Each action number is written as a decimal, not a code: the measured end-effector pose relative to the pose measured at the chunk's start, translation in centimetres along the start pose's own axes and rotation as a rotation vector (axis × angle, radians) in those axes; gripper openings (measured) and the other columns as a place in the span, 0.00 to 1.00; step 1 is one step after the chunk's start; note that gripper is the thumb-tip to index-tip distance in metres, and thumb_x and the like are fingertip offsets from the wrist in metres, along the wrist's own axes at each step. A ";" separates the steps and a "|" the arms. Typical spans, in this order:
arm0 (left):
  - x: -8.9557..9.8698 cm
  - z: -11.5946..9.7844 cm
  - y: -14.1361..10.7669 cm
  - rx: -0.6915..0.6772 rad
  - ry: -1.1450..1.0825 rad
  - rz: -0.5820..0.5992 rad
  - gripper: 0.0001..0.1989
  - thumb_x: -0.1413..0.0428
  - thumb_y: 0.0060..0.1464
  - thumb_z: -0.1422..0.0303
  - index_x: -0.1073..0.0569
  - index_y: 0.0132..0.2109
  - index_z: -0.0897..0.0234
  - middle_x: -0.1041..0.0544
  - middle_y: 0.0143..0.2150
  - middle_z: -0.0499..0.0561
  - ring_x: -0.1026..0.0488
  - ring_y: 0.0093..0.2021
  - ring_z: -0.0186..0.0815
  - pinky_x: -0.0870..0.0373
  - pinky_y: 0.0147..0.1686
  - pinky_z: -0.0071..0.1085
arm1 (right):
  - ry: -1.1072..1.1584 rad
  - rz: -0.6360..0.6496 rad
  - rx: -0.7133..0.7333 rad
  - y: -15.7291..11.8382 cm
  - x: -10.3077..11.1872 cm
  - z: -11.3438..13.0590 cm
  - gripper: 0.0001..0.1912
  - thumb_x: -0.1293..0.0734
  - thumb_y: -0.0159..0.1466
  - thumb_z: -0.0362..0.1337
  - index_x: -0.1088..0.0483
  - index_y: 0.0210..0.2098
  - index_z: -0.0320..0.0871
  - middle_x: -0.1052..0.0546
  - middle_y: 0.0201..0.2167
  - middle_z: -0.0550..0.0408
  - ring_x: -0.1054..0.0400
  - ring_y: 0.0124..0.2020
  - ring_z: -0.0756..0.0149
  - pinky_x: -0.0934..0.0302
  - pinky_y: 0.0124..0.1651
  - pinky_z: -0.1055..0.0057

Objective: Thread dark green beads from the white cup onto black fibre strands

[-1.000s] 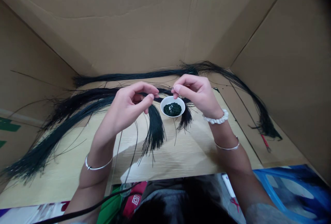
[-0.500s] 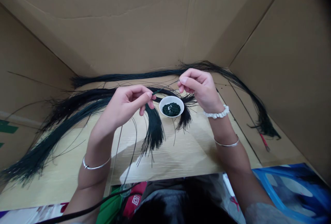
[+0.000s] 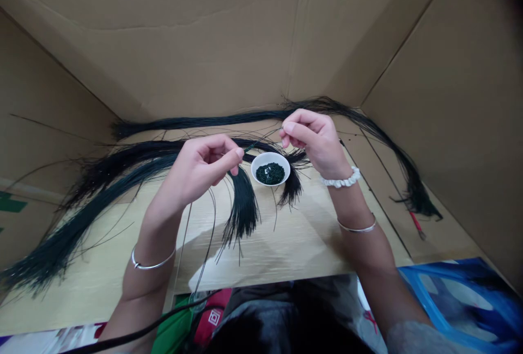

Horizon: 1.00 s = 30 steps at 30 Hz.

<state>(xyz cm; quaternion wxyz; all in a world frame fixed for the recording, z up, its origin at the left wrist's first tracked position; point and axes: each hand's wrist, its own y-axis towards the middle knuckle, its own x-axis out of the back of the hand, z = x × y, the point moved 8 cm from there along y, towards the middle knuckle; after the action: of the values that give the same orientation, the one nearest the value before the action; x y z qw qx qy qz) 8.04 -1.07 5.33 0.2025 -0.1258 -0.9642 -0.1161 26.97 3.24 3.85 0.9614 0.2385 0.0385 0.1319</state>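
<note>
Strand [image 3: 263, 140] of thin dark fibre runs across just above the far rim of the bowl, between the two hands. Left hand [image 3: 208, 166] pinches one end between thumb and forefinger, other fingers curled in. Right hand [image 3: 314, 139] has thumb and forefinger pressed together at the other end, but the strand is too fine there to be sure it is gripped. Hands apart, not touching each other, both raised over the board. White bowl [image 3: 270, 184] sits on the pale wood board [image 3: 302, 245] between and just below the hands, holding a small heap of dark green grains [image 3: 269, 173], maybe beads, too small to tell. Dark hanks lie all around: one hangs by the left hand [image 3: 244, 212], a shorter one beside the bowl [image 3: 292, 190], a long one along the back [image 3: 196, 120], another sweeping off left [image 3: 93, 229]. Cardboard walls [image 3: 163, 32] box the area in. White beaded bracelet [image 3: 340, 181] on right wrist, thin silver bangle on each arm [image 3: 152, 263]. Work in hand looks like fingertip handling of a single strand over the bowl; that position calls for a steady, light pinch at both ends, since the strand is very fine.
</note>
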 end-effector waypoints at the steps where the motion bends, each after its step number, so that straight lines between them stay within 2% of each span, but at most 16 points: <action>1: 0.0 0.0 0.0 -0.003 -0.009 -0.001 0.11 0.40 0.59 0.65 0.26 0.29 0.65 0.26 0.24 0.47 0.39 0.18 0.25 0.43 0.16 0.21 | 0.005 -0.005 -0.003 0.0 0.0 0.0 0.10 0.29 0.64 0.40 0.26 0.28 0.42 0.25 0.23 0.59 0.35 0.24 0.77 0.44 0.26 0.76; 10: 0.0 0.6 0.0 -0.011 -0.133 0.021 0.08 0.40 0.60 0.64 0.19 0.35 0.63 0.20 0.30 0.50 0.41 0.17 0.25 0.45 0.15 0.24 | 0.029 -0.034 -0.045 0.3 0.6 -1.2 0.11 0.28 0.63 0.41 0.25 0.28 0.42 0.25 0.23 0.59 0.35 0.24 0.76 0.46 0.25 0.77; 18: 0.0 0.7 0.0 0.010 -0.241 0.001 0.18 0.45 0.65 0.56 0.17 0.37 0.63 0.18 0.32 0.54 0.40 0.17 0.26 0.46 0.16 0.27 | 0.043 -0.031 -0.052 0.5 0.7 -1.8 0.11 0.28 0.63 0.41 0.25 0.28 0.42 0.25 0.23 0.59 0.36 0.23 0.77 0.47 0.25 0.78; 24: -0.1 0.5 -0.2 0.028 -0.227 -0.022 0.24 0.49 0.66 0.52 0.17 0.38 0.64 0.17 0.35 0.56 0.39 0.17 0.27 0.46 0.16 0.28 | 0.022 -0.033 -0.067 0.6 0.9 -2.2 0.12 0.28 0.63 0.42 0.25 0.28 0.42 0.26 0.22 0.59 0.37 0.23 0.77 0.47 0.24 0.78; 26: 0.0 0.6 -0.1 0.037 -0.194 -0.021 0.25 0.51 0.66 0.51 0.18 0.38 0.65 0.17 0.35 0.57 0.37 0.17 0.28 0.44 0.17 0.28 | 0.025 -0.026 -0.059 0.6 0.9 -2.0 0.11 0.28 0.63 0.42 0.26 0.28 0.41 0.26 0.22 0.59 0.38 0.23 0.77 0.47 0.24 0.78; 28: 0.1 0.7 -0.1 0.046 -0.123 -0.020 0.26 0.51 0.67 0.50 0.18 0.39 0.65 0.16 0.37 0.57 0.31 0.20 0.30 0.38 0.20 0.29 | 0.019 -0.011 -0.038 0.4 0.6 -1.4 0.11 0.29 0.63 0.41 0.26 0.28 0.41 0.25 0.23 0.59 0.36 0.23 0.77 0.46 0.25 0.78; 30: 0.4 0.5 -0.1 0.016 -0.013 -0.041 0.24 0.50 0.67 0.51 0.18 0.41 0.64 0.16 0.40 0.56 0.23 0.30 0.35 0.29 0.30 0.30 | -0.019 0.027 -0.019 0.1 0.1 -0.5 0.11 0.29 0.64 0.40 0.26 0.28 0.41 0.25 0.24 0.58 0.34 0.25 0.76 0.43 0.27 0.77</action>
<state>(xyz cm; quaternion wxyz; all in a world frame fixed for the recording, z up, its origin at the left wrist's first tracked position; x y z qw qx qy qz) 7.51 -0.99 5.04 0.1948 -0.1053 -0.9688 -0.1116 26.95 3.59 3.48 0.9620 0.2312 0.0250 0.1429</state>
